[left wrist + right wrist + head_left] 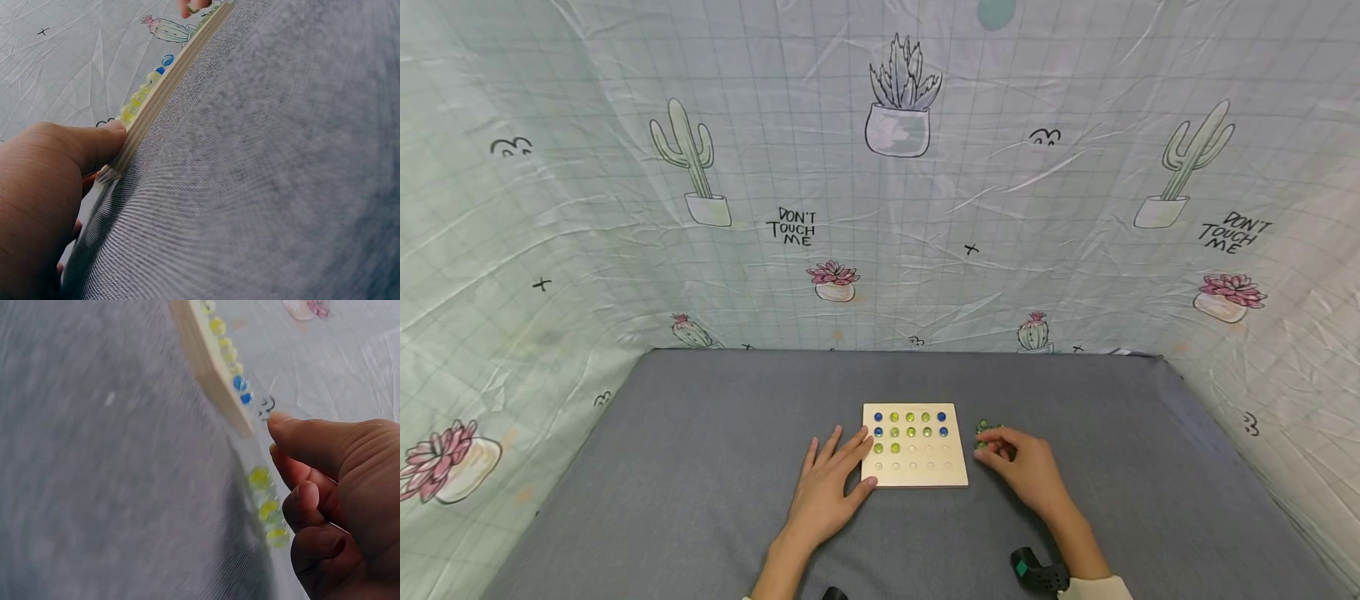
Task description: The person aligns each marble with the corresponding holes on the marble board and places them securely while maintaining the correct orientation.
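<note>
A pale wooden board (pixel 928 479) with rows of round hollows lies on the grey cloth. Blue and yellow-green glass marbles (pixel 911 432) fill its two far rows and part of the third row. My left hand (pixel 826 498) rests at the board's left side with spread fingers, its thumb and fingertips touching the edge. To the right of the board, my right hand (pixel 1028 468) hovers over a small group of loose green marbles (pixel 269 509). Its thumb and index finger stand slightly apart, and no marble shows between their tips in the right wrist view. The other fingers are loosely bent.
Grey cloth (pixel 700 467) covers the table around the board. A light printed curtain (pixel 895 208) rises behind the table and along both sides. Dark camera straps sit at the wrists, the right one (pixel 1037 571) lying low in the head view.
</note>
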`<action>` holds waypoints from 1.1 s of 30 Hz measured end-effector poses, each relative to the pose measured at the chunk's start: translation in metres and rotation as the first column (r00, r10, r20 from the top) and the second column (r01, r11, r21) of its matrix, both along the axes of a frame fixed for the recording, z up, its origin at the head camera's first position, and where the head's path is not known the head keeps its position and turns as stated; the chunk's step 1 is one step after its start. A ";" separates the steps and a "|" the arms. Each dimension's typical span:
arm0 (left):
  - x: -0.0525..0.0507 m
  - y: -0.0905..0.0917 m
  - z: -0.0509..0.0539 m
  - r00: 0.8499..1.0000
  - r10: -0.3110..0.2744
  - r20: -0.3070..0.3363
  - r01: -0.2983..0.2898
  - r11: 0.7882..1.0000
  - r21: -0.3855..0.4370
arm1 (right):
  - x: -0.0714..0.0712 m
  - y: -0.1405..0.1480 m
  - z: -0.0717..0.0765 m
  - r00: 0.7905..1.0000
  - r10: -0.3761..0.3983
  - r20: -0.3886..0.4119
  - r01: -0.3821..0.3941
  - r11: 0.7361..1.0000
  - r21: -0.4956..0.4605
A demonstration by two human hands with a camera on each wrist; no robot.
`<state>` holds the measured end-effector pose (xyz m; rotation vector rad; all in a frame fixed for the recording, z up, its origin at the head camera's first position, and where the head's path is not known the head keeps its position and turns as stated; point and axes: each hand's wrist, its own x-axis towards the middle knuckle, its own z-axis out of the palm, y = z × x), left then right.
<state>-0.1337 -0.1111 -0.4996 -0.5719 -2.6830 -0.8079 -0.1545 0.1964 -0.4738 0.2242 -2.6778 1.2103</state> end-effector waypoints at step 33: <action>-0.001 0.000 0.001 1.000 0.009 0.025 -0.008 1.000 -0.018 | -0.003 -0.068 0.001 0.988 0.152 -0.030 -0.154 0.982 -0.113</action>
